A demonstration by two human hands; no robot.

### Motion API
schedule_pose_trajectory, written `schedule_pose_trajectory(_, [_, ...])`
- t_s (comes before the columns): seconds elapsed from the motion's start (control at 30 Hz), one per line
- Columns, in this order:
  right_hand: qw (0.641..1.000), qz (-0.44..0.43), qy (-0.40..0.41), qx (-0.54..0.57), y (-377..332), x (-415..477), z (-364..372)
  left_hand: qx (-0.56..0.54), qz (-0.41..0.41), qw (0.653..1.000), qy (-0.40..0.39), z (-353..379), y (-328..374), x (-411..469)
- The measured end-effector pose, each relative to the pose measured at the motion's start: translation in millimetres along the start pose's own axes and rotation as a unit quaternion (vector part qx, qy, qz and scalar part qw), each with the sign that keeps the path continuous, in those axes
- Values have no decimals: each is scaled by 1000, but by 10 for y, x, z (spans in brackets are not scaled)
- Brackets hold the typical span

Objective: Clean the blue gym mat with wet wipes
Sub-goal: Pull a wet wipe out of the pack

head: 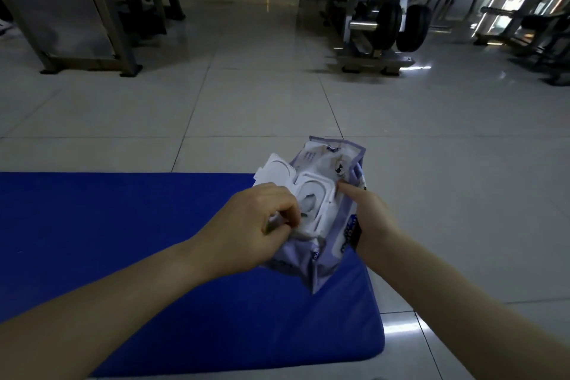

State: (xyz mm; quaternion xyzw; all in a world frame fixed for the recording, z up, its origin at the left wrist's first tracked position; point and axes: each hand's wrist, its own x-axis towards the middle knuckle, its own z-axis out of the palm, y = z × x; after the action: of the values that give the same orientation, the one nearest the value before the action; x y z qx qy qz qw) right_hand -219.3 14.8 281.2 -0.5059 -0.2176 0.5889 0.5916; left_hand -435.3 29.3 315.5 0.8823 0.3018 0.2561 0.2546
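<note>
One wipes pack (339, 219), lid (274, 171) open, left hand (253, 225) pinching wipe (303, 234)

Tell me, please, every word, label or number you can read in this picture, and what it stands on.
Nothing here reads clearly.
Dark badge at the top edge of the wet wipes pack: white lettering, too blurred to read.
Purple side band by the right hand: white lettering, too blurred to read.
Blue gym mat, floor tiles, gym machines: no text visible.
</note>
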Motion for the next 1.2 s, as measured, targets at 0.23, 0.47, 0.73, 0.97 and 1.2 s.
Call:
schedule_pose_trajectory(0.23, [999,3,-33,-22,49,-64,127,-13,-45,997,55,52,-16,-1])
schedule_pose_trajectory(0.47, [1000,-3,-15,-20,165,-172,264,19,-138,978,155,132,-62,91])
schedule_pose_trajectory(0.73, [1000,4,11,25,215,-295,343,-76,-214,953,199,229,-38,54])
schedule_pose_trajectory(0.97, [999,18,21,24,228,-320,344,-48,-227,958,169,237,-65,62])
schedule_pose_trajectory(1.2, [999,-6,34,30,182,-305,356,-12,-127,969,209,366,-62,38])
